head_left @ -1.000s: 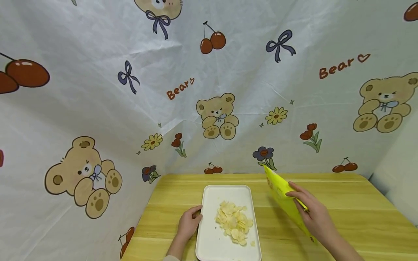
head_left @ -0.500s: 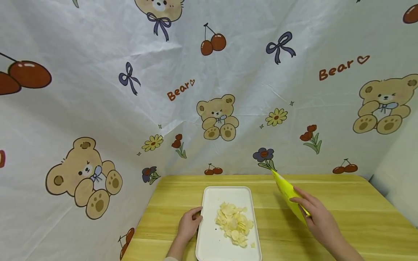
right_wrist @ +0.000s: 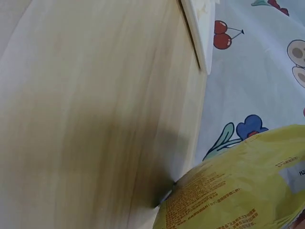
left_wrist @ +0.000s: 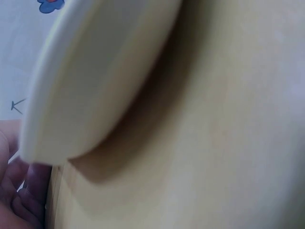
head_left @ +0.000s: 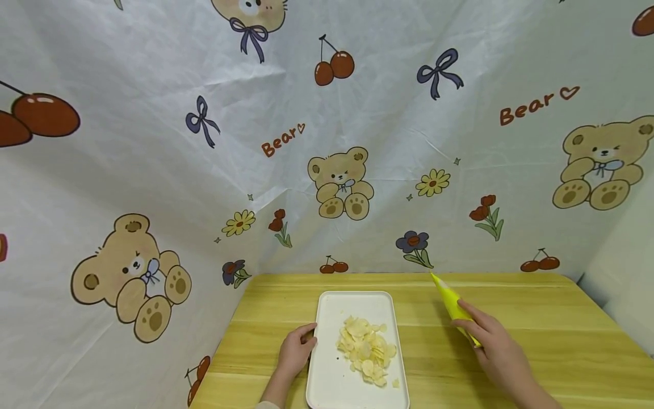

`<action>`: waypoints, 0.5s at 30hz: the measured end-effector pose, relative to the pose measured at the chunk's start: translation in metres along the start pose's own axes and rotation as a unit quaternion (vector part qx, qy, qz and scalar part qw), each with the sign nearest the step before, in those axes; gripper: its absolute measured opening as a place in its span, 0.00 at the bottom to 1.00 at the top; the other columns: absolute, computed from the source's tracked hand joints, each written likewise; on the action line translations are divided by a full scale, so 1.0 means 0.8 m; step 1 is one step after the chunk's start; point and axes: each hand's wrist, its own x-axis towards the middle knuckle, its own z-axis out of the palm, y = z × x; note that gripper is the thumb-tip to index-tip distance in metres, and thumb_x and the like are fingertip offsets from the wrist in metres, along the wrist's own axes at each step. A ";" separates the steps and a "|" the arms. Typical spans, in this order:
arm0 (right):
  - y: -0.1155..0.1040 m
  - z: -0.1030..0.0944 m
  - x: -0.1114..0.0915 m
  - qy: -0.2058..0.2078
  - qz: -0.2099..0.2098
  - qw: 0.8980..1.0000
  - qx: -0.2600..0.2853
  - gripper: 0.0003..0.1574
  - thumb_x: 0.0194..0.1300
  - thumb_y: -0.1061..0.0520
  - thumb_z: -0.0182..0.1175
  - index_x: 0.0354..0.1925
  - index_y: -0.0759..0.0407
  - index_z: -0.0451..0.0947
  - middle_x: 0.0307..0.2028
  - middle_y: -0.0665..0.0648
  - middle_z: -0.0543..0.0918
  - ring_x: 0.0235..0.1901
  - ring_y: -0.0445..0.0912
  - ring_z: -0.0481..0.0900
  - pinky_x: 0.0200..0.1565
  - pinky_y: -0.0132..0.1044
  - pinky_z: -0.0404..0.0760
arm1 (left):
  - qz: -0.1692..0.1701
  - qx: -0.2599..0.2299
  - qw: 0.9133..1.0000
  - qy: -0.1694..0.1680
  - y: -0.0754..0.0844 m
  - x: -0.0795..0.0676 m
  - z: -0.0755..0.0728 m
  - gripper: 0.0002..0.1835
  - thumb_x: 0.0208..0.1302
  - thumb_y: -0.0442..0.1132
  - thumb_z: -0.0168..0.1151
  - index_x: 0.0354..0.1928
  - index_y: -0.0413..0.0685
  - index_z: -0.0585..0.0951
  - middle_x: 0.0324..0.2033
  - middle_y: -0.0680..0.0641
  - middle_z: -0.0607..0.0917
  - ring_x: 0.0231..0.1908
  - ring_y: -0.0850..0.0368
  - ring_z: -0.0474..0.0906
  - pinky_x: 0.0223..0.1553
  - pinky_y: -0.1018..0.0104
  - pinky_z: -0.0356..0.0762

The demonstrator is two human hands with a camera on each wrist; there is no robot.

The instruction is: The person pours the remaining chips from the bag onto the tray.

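A white rectangular tray (head_left: 324, 380) lies on the table, bearing a loose pile of potato chips (head_left: 364, 347). At its left edge, my left hand (head_left: 295, 353) holds the rim between thumb and fingers; in the left wrist view the tray's side wall (left_wrist: 102, 71) fills the upper left. To the right of the tray, my right hand (head_left: 494, 341) grips a yellow chip bag (head_left: 448, 301), which is tilted with one corner pointing away. Printed text shows on the bag (right_wrist: 228, 191) in the right wrist view. Whether anything is inside the bag cannot be seen.
The wooden table (head_left: 424, 363) ends at a white cloth backdrop (head_left: 388, 125) printed with bears, bows, cherries and flowers. A small chip crumb (head_left: 395, 383) sits near the tray's right edge, apart from the pile.
My right hand has moved right and toward me, lowering the chip bag and turning it more edge-on. The left hand, tray and chips have stayed in place.
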 end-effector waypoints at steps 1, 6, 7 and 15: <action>-0.001 0.002 -0.001 -0.002 -0.001 1.000 0.001 0.51 0.25 0.86 0.59 0.44 0.43 0.84 0.63 0.56 0.78 0.54 0.54 0.77 0.51 0.18 0.67 | -0.001 0.001 1.000 0.000 0.000 0.000 0.000 0.21 0.66 0.38 0.65 0.61 0.54 0.82 0.31 0.51 0.80 0.27 0.60 0.70 0.23 0.71 0.69; -0.007 0.010 -0.007 -0.009 -0.009 1.000 0.006 0.50 0.24 0.86 0.58 0.43 0.44 0.84 0.63 0.57 0.78 0.55 0.57 0.76 0.58 0.12 0.55 | -0.001 0.002 1.000 0.002 0.001 -0.001 0.000 0.21 0.66 0.38 0.65 0.61 0.54 0.82 0.34 0.50 0.82 0.30 0.59 0.70 0.25 0.71 0.69; -0.008 0.011 -0.009 -0.007 -0.012 1.000 0.010 0.51 0.24 0.86 0.58 0.43 0.44 0.84 0.63 0.57 0.78 0.56 0.57 0.76 0.60 0.11 0.53 | -0.001 0.003 1.000 0.002 0.001 -0.001 0.001 0.21 0.66 0.38 0.66 0.61 0.54 0.82 0.35 0.50 0.82 0.30 0.59 0.71 0.25 0.71 0.69; -0.015 0.027 -0.018 -0.014 -0.031 0.998 0.048 0.51 0.22 0.86 0.59 0.46 0.49 0.84 0.62 0.62 0.76 0.75 0.37 0.54 0.68 0.13 0.44 | -0.001 0.008 1.000 0.004 0.001 0.000 0.000 0.21 0.66 0.38 0.65 0.61 0.53 0.82 0.34 0.50 0.82 0.30 0.59 0.71 0.25 0.71 0.71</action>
